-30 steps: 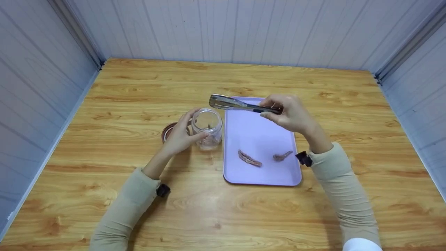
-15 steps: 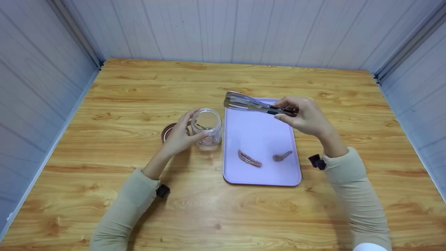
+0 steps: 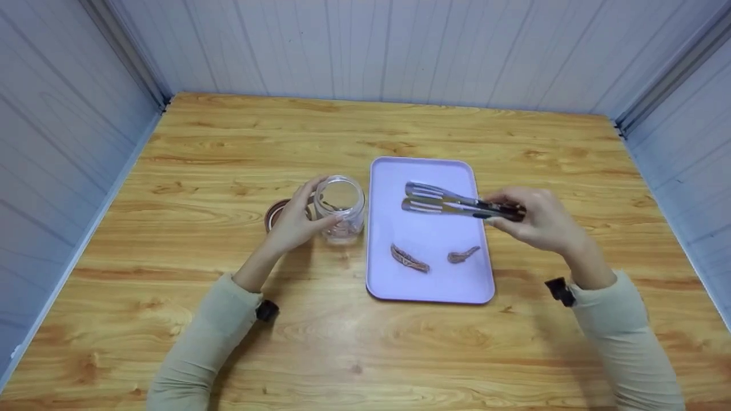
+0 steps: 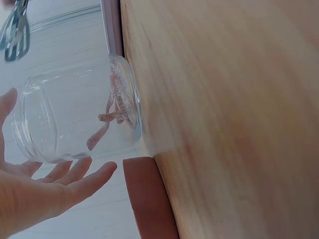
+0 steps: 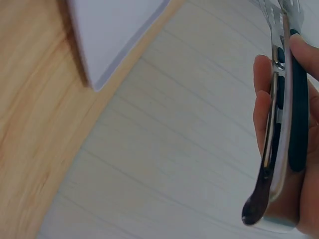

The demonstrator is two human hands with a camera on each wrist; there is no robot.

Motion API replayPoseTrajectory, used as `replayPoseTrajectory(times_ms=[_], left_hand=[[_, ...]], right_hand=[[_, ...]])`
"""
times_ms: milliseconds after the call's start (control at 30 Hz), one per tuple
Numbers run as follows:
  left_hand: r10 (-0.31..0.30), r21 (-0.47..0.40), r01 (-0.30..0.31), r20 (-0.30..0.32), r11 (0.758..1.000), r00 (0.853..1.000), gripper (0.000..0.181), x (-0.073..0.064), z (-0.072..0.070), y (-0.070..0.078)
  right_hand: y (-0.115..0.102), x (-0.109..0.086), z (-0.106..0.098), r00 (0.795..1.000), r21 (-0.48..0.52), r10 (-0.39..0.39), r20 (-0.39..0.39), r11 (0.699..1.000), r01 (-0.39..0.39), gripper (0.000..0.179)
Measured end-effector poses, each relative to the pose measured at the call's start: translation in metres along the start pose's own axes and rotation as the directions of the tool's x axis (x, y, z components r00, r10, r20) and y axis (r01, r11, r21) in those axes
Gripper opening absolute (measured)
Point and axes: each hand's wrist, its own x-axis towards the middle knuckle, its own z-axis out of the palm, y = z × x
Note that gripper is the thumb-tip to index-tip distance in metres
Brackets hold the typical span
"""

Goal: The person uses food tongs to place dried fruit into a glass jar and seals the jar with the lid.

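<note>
My left hand [image 3: 297,220] holds a clear glass jar [image 3: 348,220], thumb on its near side and fingers round the far side. In the left wrist view, several brownish dried strips [image 4: 119,97] lie at the jar's bottom. My right hand [image 3: 542,222] grips metal tongs [image 3: 448,204] with dark handle pads; their slotted ends are parted and hold nothing. The tongs hang over a lilac tray [image 3: 422,291]. On the tray lie a longer dried strip [image 3: 409,260] at the front left and a smaller dried piece [image 3: 462,256] at the front right.
A reddish-brown lid [image 4: 149,199] lies on the wooden table [image 3: 320,354] left of the jar, partly behind my left hand. Pale panel walls [image 3: 360,51] close off the table's back and sides.
My right hand has drawn the tongs from beside the jar to the right and nearer me, over the tray. The tongs' ends have spread apart. My left hand and the jar have stayed put.
</note>
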Motion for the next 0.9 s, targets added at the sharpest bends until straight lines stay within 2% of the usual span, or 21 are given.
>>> replayPoseTrajectory(times_ms=[167,333,633,900], left_hand=[[-0.003,0.009,0.003,-0.014,1.000,1.000,0.076,0.008,0.002,-0.026],[-0.026,0.006,0.026,-0.010,1.000,1.000,0.075,0.008,0.002,-0.026],[-0.032,0.017,0.032,-0.007,0.999,0.999,0.076,0.008,0.002,-0.024],[-0.042,0.015,0.042,-0.006,0.999,0.999,0.078,0.008,0.002,-0.025]], right_hand=[[0.000,-0.022,0.000,1.000,-0.079,-0.010,0.019,0.997,0.011,0.029],[0.002,-0.042,0.004,0.999,-0.148,-0.021,0.030,0.989,0.025,0.032],[0.005,-0.070,0.006,0.995,-0.221,0.027,0.092,0.975,-0.006,0.034],[0.006,-0.083,0.005,0.992,-0.279,0.053,0.111,0.960,-0.020,0.033]])
